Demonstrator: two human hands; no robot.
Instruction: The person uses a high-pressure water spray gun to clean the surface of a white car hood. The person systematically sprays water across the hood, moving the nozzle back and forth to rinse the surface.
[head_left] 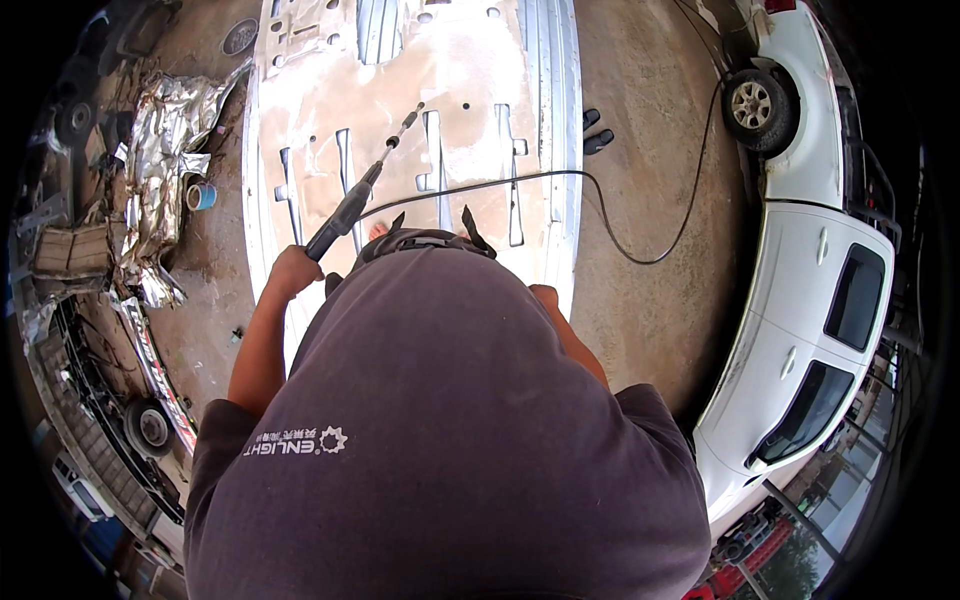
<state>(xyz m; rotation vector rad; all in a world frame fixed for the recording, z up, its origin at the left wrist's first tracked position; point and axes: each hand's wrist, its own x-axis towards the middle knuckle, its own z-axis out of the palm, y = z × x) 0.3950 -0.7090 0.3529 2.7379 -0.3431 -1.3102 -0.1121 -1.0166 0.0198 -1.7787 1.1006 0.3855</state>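
Observation:
My left hand is closed round the rear of a black pressure washer gun. Its thin lance slants up and to the right, the tip just above a large pale metal panel. A black hose leaves the gun and runs off to the right. My right hand hangs by my right side near the waist; the shirt hides most of it, and its fingers do not show. Long slots and holes cut through the panel, and a brownish film coats parts of it. My bare toes show on it.
A pair of dark slippers lies on the floor right of the panel. A white pickup stands farther right, with the hose looping towards its wheel. Crumpled silvery sheeting, a blue can and scrap parts lie left.

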